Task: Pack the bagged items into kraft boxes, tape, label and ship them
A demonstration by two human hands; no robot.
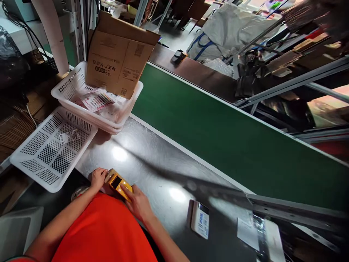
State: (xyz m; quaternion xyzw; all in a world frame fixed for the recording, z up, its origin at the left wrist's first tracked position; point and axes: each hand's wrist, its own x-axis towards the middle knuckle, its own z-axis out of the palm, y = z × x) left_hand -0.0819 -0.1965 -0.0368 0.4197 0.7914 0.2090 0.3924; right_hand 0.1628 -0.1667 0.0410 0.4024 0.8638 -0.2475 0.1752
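The long, blocky yellow handheld device with a dark screen (pixel 120 183) was in the lower left-centre of the frame, above the silvery metal counter (pixel 160 185). Its casing looked like hard plastic, so it would probably handle as stiff and fairly light, a little slippery on its smooth sides, with the screen the part most easily damaged. The best hold seemed to be around the narrow body, clear of the screen.

Its long axis ran diagonally, the screen end pointing to the upper left and the other end to the lower right, inside the bare right hand (pixel 139 203). That hand's fingers were wrapped around the body, thumb across the face. The bare left hand (pixel 98 178) was at the screen end, fingers bent beside a small tan piece (pixel 110 174); whether they pinched it could not be told.

Farther out, a shallow white perforated plastic basket (pixel 51 153) sat at left.
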